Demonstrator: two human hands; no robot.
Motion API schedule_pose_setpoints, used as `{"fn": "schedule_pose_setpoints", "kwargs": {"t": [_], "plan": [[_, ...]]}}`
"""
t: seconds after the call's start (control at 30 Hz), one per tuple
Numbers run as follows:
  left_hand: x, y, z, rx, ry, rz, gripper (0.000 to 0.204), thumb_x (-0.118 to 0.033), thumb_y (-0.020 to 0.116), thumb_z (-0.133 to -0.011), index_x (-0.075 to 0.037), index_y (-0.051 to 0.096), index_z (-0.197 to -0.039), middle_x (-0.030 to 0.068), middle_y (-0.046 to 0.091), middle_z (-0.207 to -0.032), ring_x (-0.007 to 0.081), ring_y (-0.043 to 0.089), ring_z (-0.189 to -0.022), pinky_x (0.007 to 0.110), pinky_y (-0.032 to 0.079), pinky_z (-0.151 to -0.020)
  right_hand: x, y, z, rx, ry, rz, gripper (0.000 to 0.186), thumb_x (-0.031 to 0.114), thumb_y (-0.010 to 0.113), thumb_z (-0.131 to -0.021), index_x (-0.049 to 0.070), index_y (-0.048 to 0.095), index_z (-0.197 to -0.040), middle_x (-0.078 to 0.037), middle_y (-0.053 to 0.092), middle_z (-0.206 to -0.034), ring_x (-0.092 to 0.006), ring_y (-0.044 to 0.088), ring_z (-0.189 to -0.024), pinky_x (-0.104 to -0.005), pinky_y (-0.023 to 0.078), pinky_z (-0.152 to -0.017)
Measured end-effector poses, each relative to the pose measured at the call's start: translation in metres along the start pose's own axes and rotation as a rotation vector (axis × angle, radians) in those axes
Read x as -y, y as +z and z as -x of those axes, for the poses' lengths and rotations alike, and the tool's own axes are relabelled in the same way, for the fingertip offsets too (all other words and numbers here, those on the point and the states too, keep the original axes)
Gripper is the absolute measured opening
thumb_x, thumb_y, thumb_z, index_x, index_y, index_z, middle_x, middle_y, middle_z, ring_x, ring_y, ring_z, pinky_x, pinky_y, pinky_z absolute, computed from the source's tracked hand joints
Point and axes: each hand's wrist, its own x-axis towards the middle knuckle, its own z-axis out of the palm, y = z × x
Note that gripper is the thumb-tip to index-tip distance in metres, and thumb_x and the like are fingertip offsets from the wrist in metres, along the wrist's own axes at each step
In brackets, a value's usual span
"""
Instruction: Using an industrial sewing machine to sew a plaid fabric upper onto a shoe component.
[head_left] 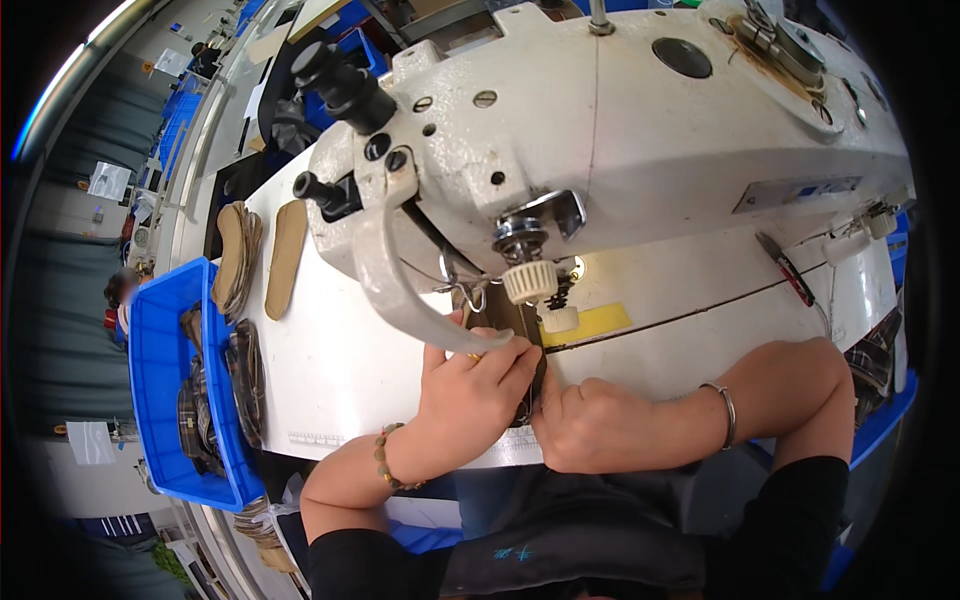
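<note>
A white sewing machine [620, 120] spans the upper part of the head view. Below its needle area lies a brown fabric piece [517, 312], running toward me between my hands. My left hand [468, 395] has its fingers bent and pressed on the left side of the fabric, close to the presser area. On the other side, my right hand [592, 425] is closed with its fingertips at the fabric's near right edge. My fingers and the machine's white curved lever [395, 290] hide part of the fabric and the needle.
Sole-shaped brown pieces [236, 262] and a single one [286, 260] lie on the white table [320, 375] at left. A blue bin [150, 400] holds plaid pieces. Red-and-black snips [787, 270] lie at right; a yellow strip [590, 324] sits near the needle.
</note>
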Motion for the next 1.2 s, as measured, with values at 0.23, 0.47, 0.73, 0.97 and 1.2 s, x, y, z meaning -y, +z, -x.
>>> {"fn": "schedule_pose_setpoints", "kwargs": {"t": [0.23, 0.47, 0.73, 0.97, 1.2], "plan": [[0.006, 0.009, 0.006, -0.018, -0.153, 0.311, 0.031, -0.001, 0.074, -0.065, -0.012, 0.076, -0.094, -0.0046, 0.066, -0.09, 0.0187, 0.058, -0.085, 0.048, 0.037, -0.096, 0.001, 0.006, 0.002, -0.026, -0.006, 0.093, 0.03, 0.018, 0.061, -0.061, -0.009, 0.069, -0.072, -0.038, 0.067, -0.084, -0.0155, 0.056, -0.047, -0.0258, 0.039, -0.038], [0.01, 0.01, 0.003, -0.037, -0.142, 0.354, 0.028, -0.002, 0.075, -0.067, -0.012, 0.076, -0.092, -0.0031, 0.065, -0.086, 0.0198, 0.058, -0.083, 0.047, 0.036, -0.097, -0.001, 0.006, 0.0, -0.003, -0.012, 0.135, 0.022, 0.014, 0.062, -0.07, -0.005, 0.069, -0.077, -0.032, 0.07, -0.085, -0.0136, 0.053, -0.044, -0.0252, 0.034, -0.038], [0.037, 0.021, -0.013, -0.073, -0.115, 0.321, 0.018, -0.003, 0.076, -0.067, -0.009, 0.075, -0.084, 0.0007, 0.065, -0.087, 0.0238, 0.058, -0.083, 0.042, 0.038, -0.078, -0.023, 0.027, -0.005, -0.096, 0.027, 0.107, 0.026, 0.011, 0.064, -0.063, -0.011, 0.067, -0.076, -0.034, 0.067, -0.085, -0.0153, 0.055, -0.044, -0.028, 0.039, -0.035], [0.039, 0.023, -0.016, -0.061, -0.166, 0.184, 0.02, -0.005, 0.075, -0.068, -0.011, 0.073, -0.087, -0.0012, 0.067, -0.097, 0.0217, 0.061, -0.09, 0.045, 0.039, -0.08, -0.03, 0.029, -0.006, 0.036, 0.096, 0.065, 0.032, 0.014, 0.06, -0.072, -0.01, 0.069, -0.092, -0.032, 0.069, -0.097, -0.0154, 0.059, -0.049, -0.0283, 0.046, -0.041], [0.016, 0.005, -0.001, -0.006, -0.074, -0.022, 0.022, -0.008, 0.074, -0.075, -0.018, 0.074, -0.095, -0.0064, 0.063, -0.093, 0.0178, 0.06, -0.093, 0.056, 0.031, -0.097, -0.028, 0.019, -0.006, -0.056, 0.068, 0.049, 0.026, 0.014, 0.064, -0.063, -0.008, 0.068, -0.075, -0.026, 0.065, -0.074, -0.0176, 0.058, -0.048, -0.0285, 0.044, -0.038]]}}
